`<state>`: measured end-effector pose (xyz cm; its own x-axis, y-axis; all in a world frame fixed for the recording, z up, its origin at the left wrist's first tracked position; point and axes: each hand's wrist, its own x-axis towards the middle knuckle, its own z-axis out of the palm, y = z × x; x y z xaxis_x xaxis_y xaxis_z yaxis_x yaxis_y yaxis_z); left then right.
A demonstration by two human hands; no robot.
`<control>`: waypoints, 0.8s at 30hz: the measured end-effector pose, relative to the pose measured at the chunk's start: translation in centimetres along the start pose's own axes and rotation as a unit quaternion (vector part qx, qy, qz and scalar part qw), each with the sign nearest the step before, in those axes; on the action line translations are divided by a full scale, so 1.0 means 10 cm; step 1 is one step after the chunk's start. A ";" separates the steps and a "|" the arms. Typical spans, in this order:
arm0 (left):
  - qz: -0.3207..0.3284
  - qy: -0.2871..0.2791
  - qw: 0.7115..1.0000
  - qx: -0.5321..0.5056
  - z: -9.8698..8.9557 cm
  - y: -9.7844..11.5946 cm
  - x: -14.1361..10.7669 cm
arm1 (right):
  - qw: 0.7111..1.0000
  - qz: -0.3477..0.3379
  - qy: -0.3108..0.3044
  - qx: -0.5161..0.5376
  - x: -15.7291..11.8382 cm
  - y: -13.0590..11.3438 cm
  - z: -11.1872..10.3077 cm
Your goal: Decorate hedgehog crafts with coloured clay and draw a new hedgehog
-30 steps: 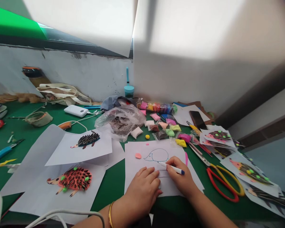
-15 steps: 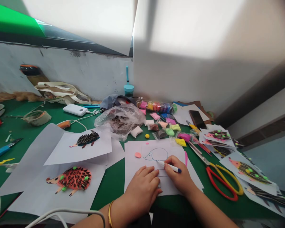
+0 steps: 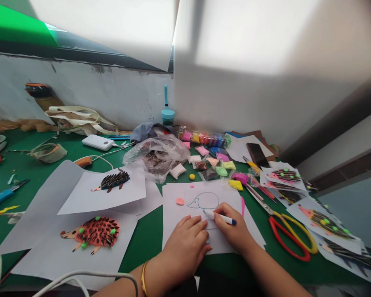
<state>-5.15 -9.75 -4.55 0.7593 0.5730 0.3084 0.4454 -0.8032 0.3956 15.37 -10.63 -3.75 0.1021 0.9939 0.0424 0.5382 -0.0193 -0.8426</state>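
Note:
A white sheet of paper point(image 3: 173, 222) lies in front of me with a blue outline of a hedgehog point(image 3: 208, 201) on it. My right hand point(image 3: 233, 227) grips a white marker point(image 3: 224, 218) with a dark blue end, its tip at the paper just below the outline. Resting flat on the sheet's lower left part is my left hand point(image 3: 187, 243), fingers spread slightly and holding nothing. A flat salmon clay piece point(image 3: 179, 201) lies on the sheet left of the drawing, and a pink strip point(image 3: 243, 206) is near its right edge.
Red and yellow scissors point(image 3: 292, 237) lie at the right beside finished hedgehog pictures point(image 3: 326, 225). More hedgehog pictures point(image 3: 94, 235) are at the left. Behind the sheet are colored clay packets point(image 3: 221, 171), a plastic bag point(image 3: 156, 156) and a phone point(image 3: 257, 154). A white cable point(image 3: 89, 274) crosses the lower left.
The marker tip has shifted very slightly, with a short blue mark now beneath the outline. My left hand stays in place.

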 end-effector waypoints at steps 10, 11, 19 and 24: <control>-0.006 -0.012 1.000 -0.007 -0.01 0.01 0.01 | 1.000 0.004 -0.013 -0.003 -0.01 -0.01 -0.01; -0.006 -0.011 1.000 -0.007 0.00 0.00 0.01 | 1.000 0.005 -0.012 -0.003 -0.01 -0.01 -0.01; -0.003 -0.009 1.000 -0.006 0.01 -0.01 -0.01 | 1.000 0.008 -0.013 -0.007 -0.01 -0.02 -0.01; 0.001 -0.001 1.000 -0.002 0.01 -0.01 0.00 | 1.000 0.007 -0.014 -0.001 -0.01 -0.01 -0.01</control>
<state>-5.14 -9.71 -4.69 0.7608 0.5715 0.3075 0.4419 -0.8033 0.3994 15.38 -10.72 -3.63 0.0865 0.9961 0.0156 0.5391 -0.0336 -0.8416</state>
